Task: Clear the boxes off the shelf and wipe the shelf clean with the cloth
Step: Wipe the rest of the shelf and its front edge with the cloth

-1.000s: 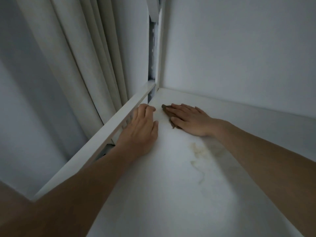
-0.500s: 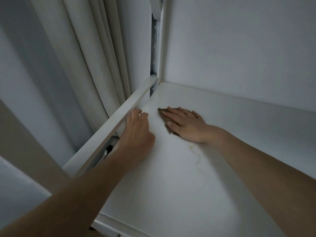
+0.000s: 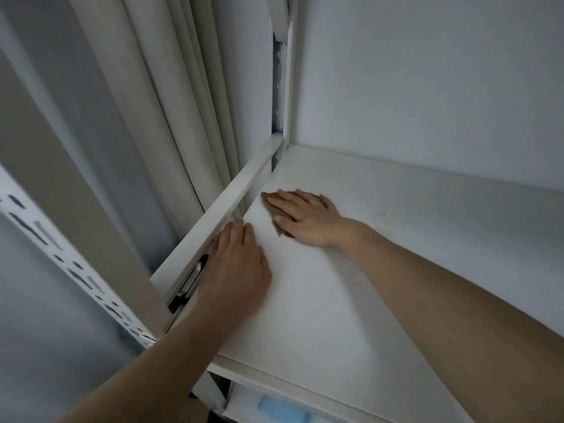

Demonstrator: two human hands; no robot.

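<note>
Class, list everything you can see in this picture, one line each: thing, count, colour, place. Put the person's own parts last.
Flat white shelf board: one, white, centre.
Small brown wiping cloth: one, brown, on the shelf under the right hand.
White side rail: one, white, along the shelf's left edge.
Perforated metal upright: one, white, lower left.
Pleated cream curtain: one, cream, left of the shelf.
Pale wall: one, white, behind the shelf.
Light blue item: one, below the shelf, unidentifiable.
Left hand: one, flat at the shelf's left edge.
Right hand: one, pressing the cloth.

- A home, likely a bedroom or living room.
- Long pale curtains (image 3: pixel 183 117) hang in folds beside a white shelf (image 3: pixel 396 209).
- Plain white wall (image 3: pixel 427 71) behind; slotted metal upright (image 3: pixel 61 248) at left.
</note>
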